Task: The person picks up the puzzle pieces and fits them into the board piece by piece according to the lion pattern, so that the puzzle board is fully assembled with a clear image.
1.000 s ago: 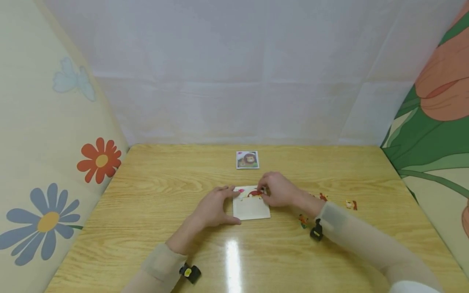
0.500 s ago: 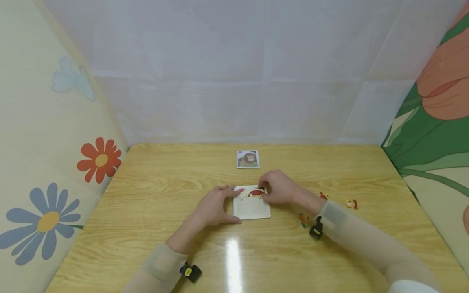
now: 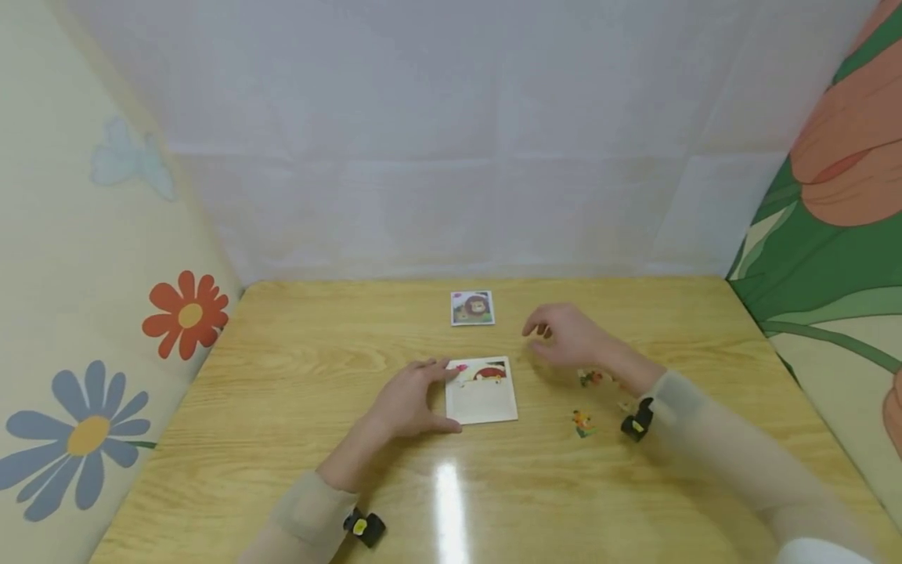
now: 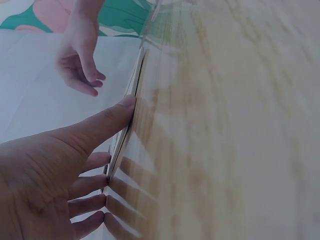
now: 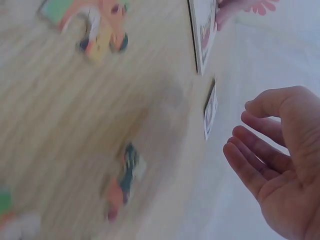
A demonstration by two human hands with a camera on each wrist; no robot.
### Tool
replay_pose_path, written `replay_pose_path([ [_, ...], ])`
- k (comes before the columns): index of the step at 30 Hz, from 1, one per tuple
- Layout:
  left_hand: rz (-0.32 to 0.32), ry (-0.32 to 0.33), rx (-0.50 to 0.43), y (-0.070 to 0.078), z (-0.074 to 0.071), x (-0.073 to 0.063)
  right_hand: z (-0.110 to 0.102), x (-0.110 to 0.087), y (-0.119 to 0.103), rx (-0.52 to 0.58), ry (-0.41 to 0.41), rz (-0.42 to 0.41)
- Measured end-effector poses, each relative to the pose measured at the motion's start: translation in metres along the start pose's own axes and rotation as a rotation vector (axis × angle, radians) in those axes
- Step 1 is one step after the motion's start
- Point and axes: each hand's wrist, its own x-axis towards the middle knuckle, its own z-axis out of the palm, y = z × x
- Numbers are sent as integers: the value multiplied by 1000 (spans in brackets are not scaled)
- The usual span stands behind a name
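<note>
A square white puzzle board (image 3: 483,403) lies on the table, its upper strip filled with colourful puzzle pieces (image 3: 489,374) and its lower part bare. My left hand (image 3: 410,399) rests along the board's left side, fingers at the upper corner and thumb at the lower one, fairly straight in the left wrist view. Right of the board, my right hand (image 3: 567,335) hovers over the table with loosely bent fingers and nothing in them. Below it lie loose puzzle pieces, one orange and green (image 3: 582,423) and one red and dark (image 3: 589,378).
Beyond the board lies a small square picture card (image 3: 473,308) with a lion on it. A white cloth (image 3: 423,211) hangs behind the table (image 3: 317,337), and flower-patterned panels stand at both sides. Another loose piece is partly hidden by the right wrist strap (image 3: 637,421).
My right hand has let go of the piece at the board's upper right and moved off to the right, empty. The left hand has stayed at the board.
</note>
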Motion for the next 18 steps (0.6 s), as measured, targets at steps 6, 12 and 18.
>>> replay_pose_path([
  [6,9,3,8,-1,1,1,-20,-16,13,-15,3,51],
  [12,9,1,5,0,1,0,-32,-32,25,-37,-2,52],
  [18,11,-3,12,1,1,0,-40,-47,33,-50,2,59],
])
